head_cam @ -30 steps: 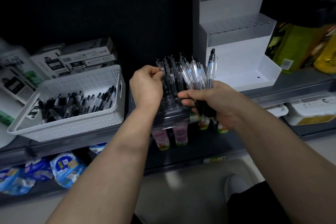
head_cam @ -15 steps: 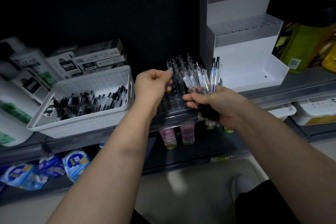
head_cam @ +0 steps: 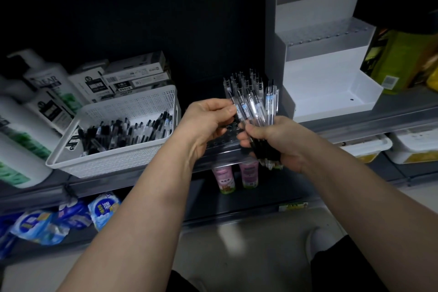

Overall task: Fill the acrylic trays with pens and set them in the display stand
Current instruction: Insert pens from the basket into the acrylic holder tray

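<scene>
**While both hands worked pens at the shelf edge**

Where the shelf (head_cam: 391, 114) ended in front, the acrylic tray (head_cam: 222, 150) sat at its lip. It stood between the white basket (head_cam: 132, 106) on the left and the white display stand (head_cam: 331, 92) just beside it on the right. Holes showed in the tray's front rows; upright pens (head_cam: 246, 79) filled the back.

The right hand (head_cam: 284, 142) gripped a bundle of pens (head_cam: 260, 111) over the tray. The left hand (head_cam: 208, 121) pinched a single pen (head_cam: 237, 102) at the bundle's edge.

The pens had clear barrels, black grips and pale label bands. The pump bottle (head_cam: 51, 80) read "CLEAR"; print on the boxes (head_cam: 135, 76) was too small to read. Loose pens (head_cam: 123, 133) lay in the basket.
</scene>
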